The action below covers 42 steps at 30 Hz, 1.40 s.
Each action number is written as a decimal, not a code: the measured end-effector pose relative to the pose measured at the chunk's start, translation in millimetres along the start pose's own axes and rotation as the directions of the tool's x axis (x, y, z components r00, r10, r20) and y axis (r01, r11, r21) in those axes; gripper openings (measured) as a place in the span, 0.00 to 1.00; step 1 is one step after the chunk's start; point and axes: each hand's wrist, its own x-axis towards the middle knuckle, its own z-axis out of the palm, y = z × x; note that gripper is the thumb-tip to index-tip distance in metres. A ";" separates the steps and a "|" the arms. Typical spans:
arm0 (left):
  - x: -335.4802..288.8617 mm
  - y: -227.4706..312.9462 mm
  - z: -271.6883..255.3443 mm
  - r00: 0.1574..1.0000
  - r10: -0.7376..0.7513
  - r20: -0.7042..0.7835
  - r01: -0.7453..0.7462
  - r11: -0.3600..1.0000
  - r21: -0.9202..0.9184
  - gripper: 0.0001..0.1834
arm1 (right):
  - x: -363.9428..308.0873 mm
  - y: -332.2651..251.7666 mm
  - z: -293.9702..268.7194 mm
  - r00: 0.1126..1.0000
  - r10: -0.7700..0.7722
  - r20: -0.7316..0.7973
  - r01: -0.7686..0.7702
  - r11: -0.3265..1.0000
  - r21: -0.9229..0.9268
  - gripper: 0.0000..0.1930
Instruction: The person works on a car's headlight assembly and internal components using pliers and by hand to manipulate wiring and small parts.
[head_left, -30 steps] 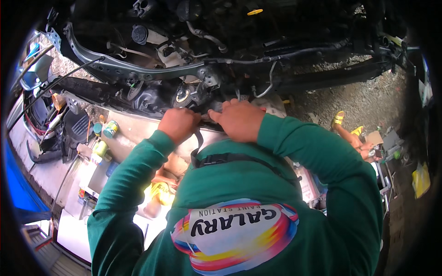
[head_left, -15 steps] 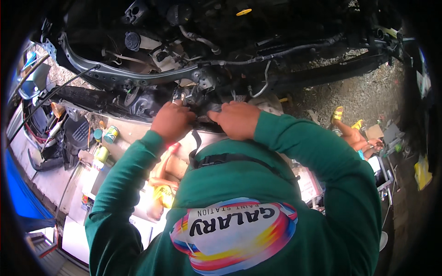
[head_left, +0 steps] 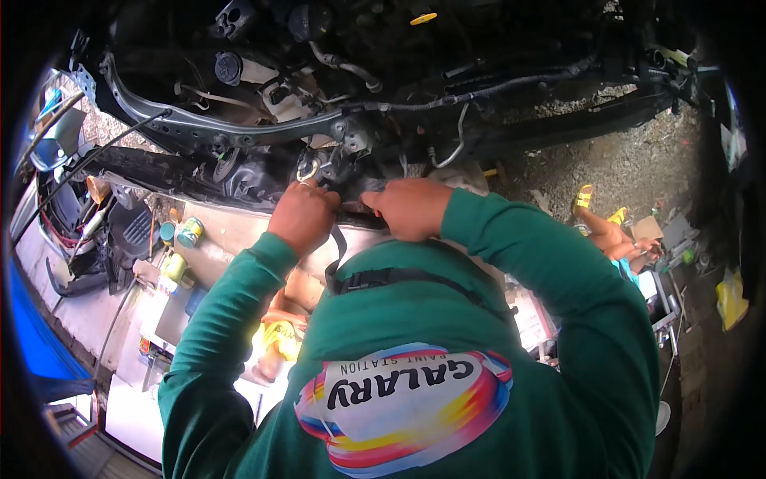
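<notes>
My left hand (head_left: 303, 215) is closed, with its fingertips at a pale ring-shaped metal piece (head_left: 308, 169) under the car's front crossmember (head_left: 231, 132). Whether the fingers grip that ring is unclear. My right hand (head_left: 408, 209) is curled beside it, thumb toward the left hand, and a small red bit shows under the thumb. What the right fingers hold is hidden. Both hands work low at the open front of the car, next to dark parts and a bent metal pipe (head_left: 460, 140).
A long dark panel (head_left: 144, 172) runs left along the car's front. Paint-like cans (head_left: 190, 231) and loose car parts (head_left: 136, 231) lie at left. A thin rod (head_left: 120, 144) slants up to the crossmember. Another person (head_left: 610, 235) sits at right; someone in yellow (head_left: 278, 339) is below.
My left hand has drawn slightly back toward me and right, leaving more of the pale ring in sight. The right hand has barely shifted. The person in yellow has moved a little.
</notes>
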 end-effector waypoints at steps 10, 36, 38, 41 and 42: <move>-11.9 7.2 5.6 0.994 -0.052 -0.094 0.053 0.999 0.007 0.02 | -7.5 -5.9 17.9 0.967 -0.084 -0.242 0.003 0.948 -0.317 0.29; -21.1 4.8 13.1 0.978 -0.114 -0.176 0.085 0.983 -0.161 0.06 | 4.6 18.4 14.5 0.987 -0.070 -0.147 0.059 0.995 -0.080 0.28; -20.5 9.6 9.8 0.978 -0.154 -0.143 0.125 0.974 -0.188 0.05 | 7.8 20.3 7.6 0.993 -0.082 -0.083 0.078 0.996 -0.047 0.28; -19.9 12.5 6.9 0.972 -0.209 -0.106 0.180 0.956 -0.232 0.05 | 3.7 19.2 -9.7 0.997 -0.071 0.001 0.071 0.997 0.005 0.25; -20.3 12.9 6.9 0.969 -0.226 -0.100 0.196 0.948 -0.250 0.06 | 2.1 17.8 -15.8 0.999 -0.048 0.021 0.048 0.999 0.025 0.21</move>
